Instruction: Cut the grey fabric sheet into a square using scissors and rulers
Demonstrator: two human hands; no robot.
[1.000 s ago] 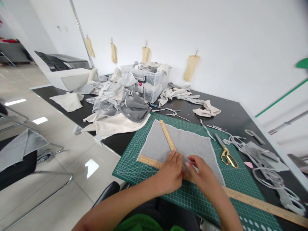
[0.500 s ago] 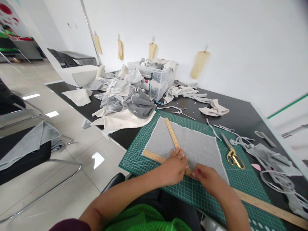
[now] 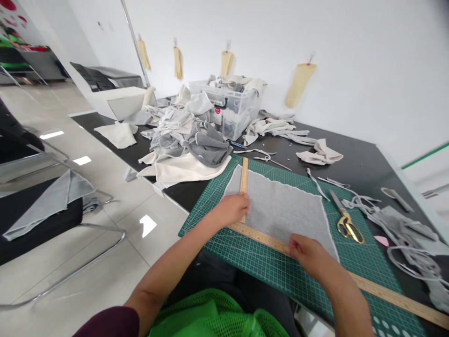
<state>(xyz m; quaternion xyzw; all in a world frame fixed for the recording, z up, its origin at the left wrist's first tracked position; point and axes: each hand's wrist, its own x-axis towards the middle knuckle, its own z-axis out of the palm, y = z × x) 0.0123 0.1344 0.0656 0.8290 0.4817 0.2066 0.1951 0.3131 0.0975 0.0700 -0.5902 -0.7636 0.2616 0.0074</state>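
A grey cloth piece [image 3: 280,199] lies flat on the green cutting mat [image 3: 210,203]. Across its left part stands a short wooden ruler [image 3: 244,175], roughly at right angles to a long wooden ruler [image 3: 261,238] along the cloth's near edge. My left hand [image 3: 233,208] is closed on the lower part of the short ruler, just above the long one. With curled fingers, my right hand [image 3: 305,250] grips the long ruler at the cloth's near edge; its fingertips are partly hidden. Gold-handled scissors [image 3: 345,222] rest on the mat, right of the cloth.
A heap of grey and cream cloth [image 3: 189,135] covers the table's left side, before a clear plastic bin [image 3: 238,110] full of scraps. Cloth strips [image 3: 410,234] and a pink piece [image 3: 381,240] lie at right. A chair [image 3: 45,215] with cloth stands at left.
My left hand has moved left and away from me with the short ruler, which has turned from slanted to nearly square with the long ruler. My right hand stays at the long ruler.
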